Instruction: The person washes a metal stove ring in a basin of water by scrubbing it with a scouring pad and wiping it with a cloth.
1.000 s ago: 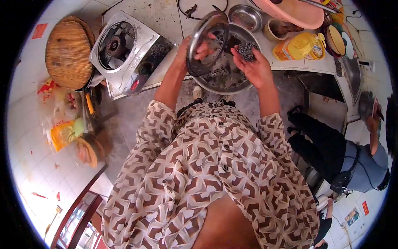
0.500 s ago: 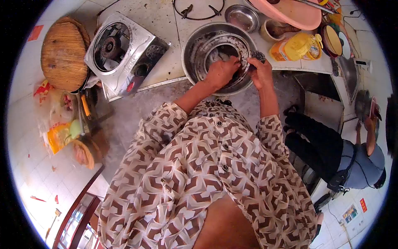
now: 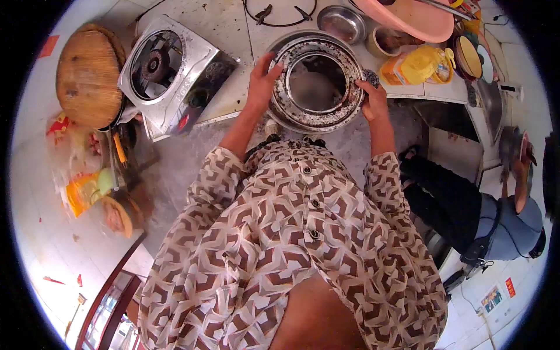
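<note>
A stained metal burner drip ring (image 3: 321, 120) with a wide central hole is raised over a steel basin (image 3: 296, 36), hiding most of it. My left hand (image 3: 262, 84) is closed on the ring's left edge. On the right edge my right hand (image 3: 374, 101) grips it with thumb and fingers. A dark steel wool scrubber (image 3: 371, 77) sits at the fingertips of that hand, seemingly held along with the ring. Brown grime marks the ring's surface.
Left of the basin stands a gas stove (image 3: 169, 76) with its burner exposed. A small metal bowl (image 3: 342, 24), pink basin (image 3: 408, 17) and yellow bottle (image 3: 411, 65) lie to the right. Another person (image 3: 496, 227) is at the far right. A round wooden board (image 3: 87, 76) is at left.
The ring has come up from inside the basin and now faces me flat. My left hand has moved from its inside to the left edge; my right hand stays at the right side.
</note>
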The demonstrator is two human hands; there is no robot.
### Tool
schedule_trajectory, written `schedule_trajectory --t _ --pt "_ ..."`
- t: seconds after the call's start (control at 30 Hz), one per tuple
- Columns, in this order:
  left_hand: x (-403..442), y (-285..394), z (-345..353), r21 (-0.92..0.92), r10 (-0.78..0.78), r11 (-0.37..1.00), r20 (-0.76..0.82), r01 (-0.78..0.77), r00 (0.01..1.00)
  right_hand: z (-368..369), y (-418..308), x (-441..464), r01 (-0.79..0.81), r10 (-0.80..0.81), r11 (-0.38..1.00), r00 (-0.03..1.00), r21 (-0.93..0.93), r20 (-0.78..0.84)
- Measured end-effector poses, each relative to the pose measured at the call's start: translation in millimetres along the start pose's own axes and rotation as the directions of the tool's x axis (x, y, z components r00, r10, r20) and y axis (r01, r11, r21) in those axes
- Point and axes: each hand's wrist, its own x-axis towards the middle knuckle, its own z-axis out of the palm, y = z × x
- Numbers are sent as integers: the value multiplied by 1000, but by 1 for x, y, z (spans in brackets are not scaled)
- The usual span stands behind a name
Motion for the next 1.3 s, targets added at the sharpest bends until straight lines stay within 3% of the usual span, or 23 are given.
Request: schedule_trajectory --t 0.03,0.13,0.2,0.33,0.37,0.47,0.5,0.57,0.67,0.7,0.77,0.87,1.03,1.13,1.23,1.3 --pt "0 7 -5 -330 -465 790 225 516 856 0 -1 1 1 -1 1000 1000 -11 11" --pt "-6 9 -2 -363 -517 687 364 630 774 7 -5 2 33 -33 999 998 -5 46" --pt "-11 12 -6 -322 -514 731 321 602 796 14 -11 0 85 -88 995 994 41 59" --pt "-15 11 -10 -374 -451 768 261 520 854 24 -32 -11 211 -202 977 955 15 -216" --pt "-15 11 -10 -402 -435 764 258 505 863 20 -31 -6 269 -276 961 937 -63 -214" --pt "-16 20 -8 -444 -413 748 270 493 870 44 -40 -30 422 -405 823 905 -380 127" --pt "-17 25 -5 -462 -405 736 284 494 869 55 -43 -46 461 -352 775 883 -434 310" --pt "-18 23 -2 -458 -380 739 322 493 867 79 -39 -71 490 -197 681 838 -544 509" --pt "-21 31 4 -565 -329 664 368 490 870 91 -11 -91 657 -214 481 730 -581 649" --pt "-21 26 3 -486 -354 715 368 502 860 94 -5 -98 641 -166 450 744 -622 647" --pt "-17 16 0 -546 -315 667 410 507 856 102 -4 -107 615 -74 378 765 -692 640" --pt "-17 23 4 -575 -332 625 417 528 846 98 4 -106 827 -166 188 559 -530 812" --pt "-24 32 16 -547 -335 607 482 577 810 96 -1 -117 873 -110 145 482 -466 869" --pt "-24 31 17 -566 -335 601 462 564 821 98 -2 -119 791 -38 170 602 -588 798" --pt "-25 28 17 -620 -311 569 446 541 839 109 -5 -122 648 -106 366 742 -667 662" --pt "-23 22 17 -651 -287 529 467 544 837 106 -2 -117 777 -180 225 626 -588 759"
